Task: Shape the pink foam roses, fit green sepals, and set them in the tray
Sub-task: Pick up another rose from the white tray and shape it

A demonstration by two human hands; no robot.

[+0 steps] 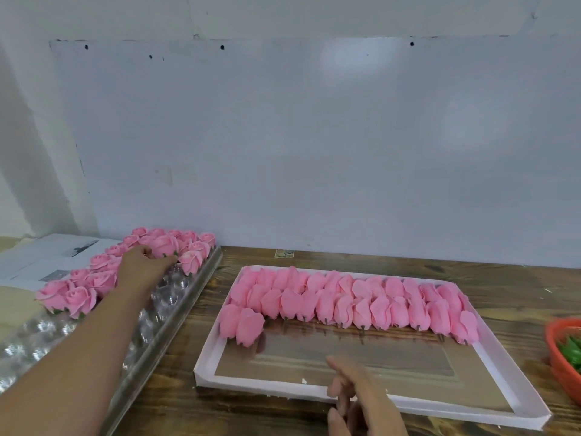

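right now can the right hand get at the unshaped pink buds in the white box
Probably yes. The right hand hovers open over the white box's near edge, and the unshaped buds lie across its far half. Only bare box floor lies between; the left hand is away at the clear tray.

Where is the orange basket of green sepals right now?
In the head view, the orange basket sits at the far right edge on the wooden table, right of the white tray, partly cropped.
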